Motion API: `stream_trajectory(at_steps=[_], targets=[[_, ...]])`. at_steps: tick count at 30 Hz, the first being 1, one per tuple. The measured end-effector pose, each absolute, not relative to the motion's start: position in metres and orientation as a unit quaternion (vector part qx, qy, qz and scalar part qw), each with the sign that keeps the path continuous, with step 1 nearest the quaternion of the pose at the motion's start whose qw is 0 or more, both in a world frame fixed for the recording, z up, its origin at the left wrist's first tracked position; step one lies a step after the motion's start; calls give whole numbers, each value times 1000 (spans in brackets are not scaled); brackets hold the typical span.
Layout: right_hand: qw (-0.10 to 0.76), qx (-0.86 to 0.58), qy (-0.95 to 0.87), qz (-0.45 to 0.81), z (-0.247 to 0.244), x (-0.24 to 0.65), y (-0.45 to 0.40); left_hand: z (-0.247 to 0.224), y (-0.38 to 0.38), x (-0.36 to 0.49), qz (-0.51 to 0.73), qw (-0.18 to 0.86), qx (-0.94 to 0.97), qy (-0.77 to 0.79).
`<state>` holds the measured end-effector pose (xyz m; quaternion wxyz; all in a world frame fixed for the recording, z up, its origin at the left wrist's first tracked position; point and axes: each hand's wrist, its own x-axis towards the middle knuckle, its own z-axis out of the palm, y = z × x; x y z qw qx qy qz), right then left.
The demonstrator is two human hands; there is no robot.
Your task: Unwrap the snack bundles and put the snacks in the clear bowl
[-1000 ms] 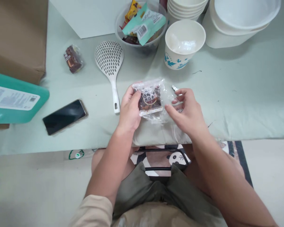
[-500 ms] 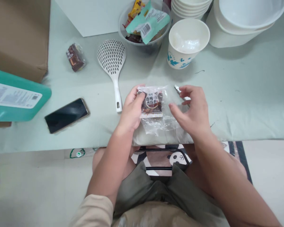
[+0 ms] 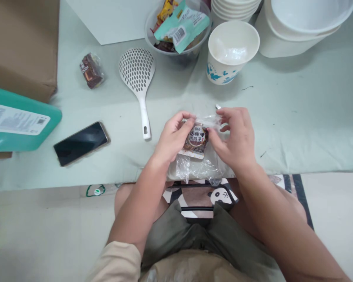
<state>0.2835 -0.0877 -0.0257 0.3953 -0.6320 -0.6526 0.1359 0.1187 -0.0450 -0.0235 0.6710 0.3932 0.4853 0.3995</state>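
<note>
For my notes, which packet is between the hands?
The dark packet with white lower edge; the cocoa packet lies on the table, the green one and yellow one in the bowl.

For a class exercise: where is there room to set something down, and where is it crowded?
Widest: pale green cloth right of the right hand, before nested white tubs, bar thin dark strands. Smaller: between black phone and white perforated ladle. Crowded: the back, clear plastic bowl beside blue-patterned paper cup.
</note>
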Motion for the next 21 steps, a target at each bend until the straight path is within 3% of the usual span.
stream_trajectory(at_steps=[11, 21], targets=[[476, -674, -523, 212, -16, 292, -85, -16, -41, 113, 423, 652, 373, 507], [501, -657, -515, 229, -31, 307, -78, -16, -36, 108, 431, 643, 357, 522]])
